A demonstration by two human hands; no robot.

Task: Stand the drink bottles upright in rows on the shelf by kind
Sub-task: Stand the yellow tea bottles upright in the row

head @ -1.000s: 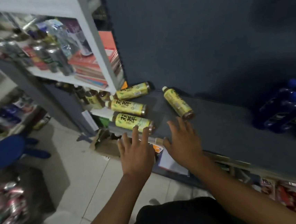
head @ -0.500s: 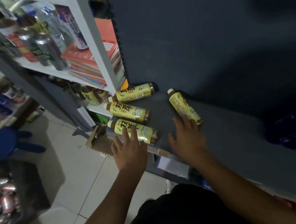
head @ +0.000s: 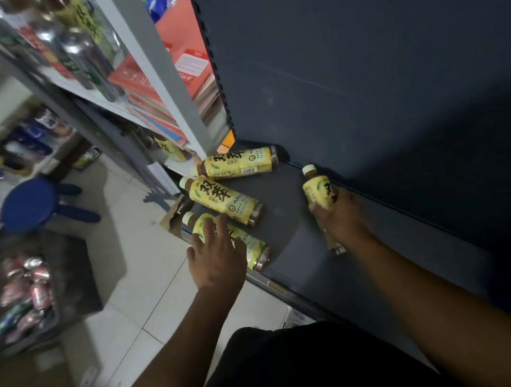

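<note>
Several yellow-labelled tea bottles with white caps lie on the dark grey shelf (head: 299, 242). My right hand (head: 341, 219) grips the right-hand bottle (head: 317, 187) around its middle, cap pointing away from me. My left hand (head: 218, 256) lies with spread fingers over the nearest lying bottle (head: 253, 246) at the shelf's front edge. A second bottle (head: 222, 201) lies just behind it, and a third bottle (head: 239, 163) lies at the back against the shelf wall.
A white rack (head: 155, 72) to the left carries cans, bottles and red books. On the tiled floor below stand a blue stool (head: 30, 204), a cardboard box (head: 172, 215) and a dark bin of cans (head: 29, 290). The dark back panel (head: 361, 74) rises behind the shelf.
My right hand moved forward and closed around the right-hand bottle. My left hand slid onto the nearest lying bottle. The view tilted down and left.
</note>
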